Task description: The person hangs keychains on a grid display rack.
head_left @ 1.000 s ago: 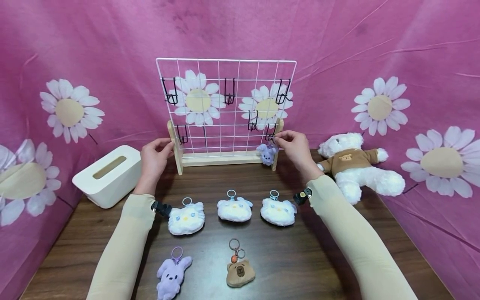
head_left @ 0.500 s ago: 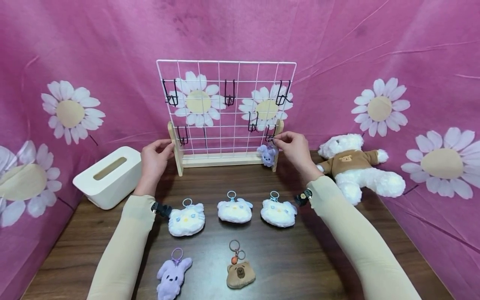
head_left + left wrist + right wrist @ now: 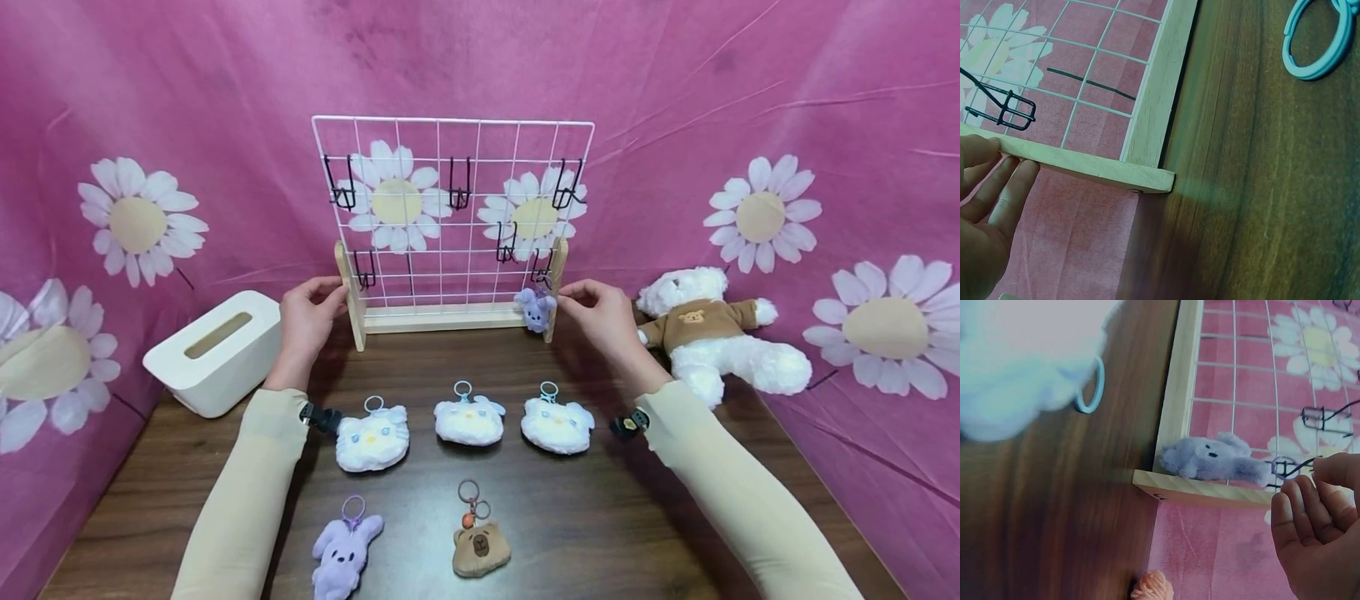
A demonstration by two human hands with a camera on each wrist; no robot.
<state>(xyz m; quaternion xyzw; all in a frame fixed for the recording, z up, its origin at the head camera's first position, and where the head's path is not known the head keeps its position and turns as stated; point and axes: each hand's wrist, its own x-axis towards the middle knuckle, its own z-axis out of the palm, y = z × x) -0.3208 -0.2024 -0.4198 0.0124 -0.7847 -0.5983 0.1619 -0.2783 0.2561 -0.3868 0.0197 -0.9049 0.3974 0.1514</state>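
A white wire grid rack with a wooden base (image 3: 442, 319) stands on the table. My left hand (image 3: 307, 315) grips its left wooden post (image 3: 1094, 167), thumb and fingers on either side of the edge. From the lowest right black hook (image 3: 542, 268) hangs a purple plush bunny keychain (image 3: 536, 312), its ring (image 3: 1285, 467) looped over the hook in the right wrist view. My right hand (image 3: 606, 317) is just right of the right post, with nothing between its loosely bent fingers. Its fingertips lie near the hook's tip in the right wrist view.
Three white plush keychains, left (image 3: 372, 439), middle (image 3: 469, 422) and right (image 3: 557, 425), lie before the rack. Nearer are another purple bunny keychain (image 3: 345, 557) and a brown capybara keychain (image 3: 481, 550). A white tissue box (image 3: 217, 367) stands left, a teddy bear (image 3: 705, 325) lies right.
My right hand has let go of the purple bunny keychain's ring and drawn back right and slightly down. The bunny stays on the hook. My left hand has not moved.
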